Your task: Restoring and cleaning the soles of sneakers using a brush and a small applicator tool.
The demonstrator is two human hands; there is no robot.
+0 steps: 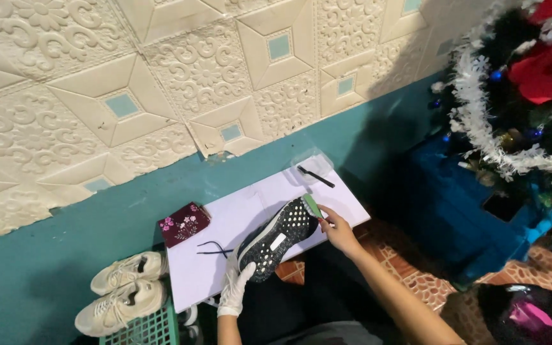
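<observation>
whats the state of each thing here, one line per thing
black shoe: sole up, tilted, held over the white board
green brush: pressed to the shoe's toe end
left hand: gloved, gripping the shoe's heel
right hand: bare, holding the brush
black lace: loose on the board
white sneakers: upright, side by side

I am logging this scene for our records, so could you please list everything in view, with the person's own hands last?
shoe: one, black with a white-dotted sole, sole up on the board, held by both hands
brush: one, green, on the shoe's toe end
board: one, white, flat along the wall
shoelace: one, dark, loose on the board
pouch: one, maroon with flowers, at the board's left corner
bowl: one, clear, far end of the board, a dark stick across it
sneakers: one pair, white, left of the board
tree: one, tinsel-trimmed, at right
left hand: white glove, holding the shoe's heel end
right hand: bare, holding the brush
</observation>
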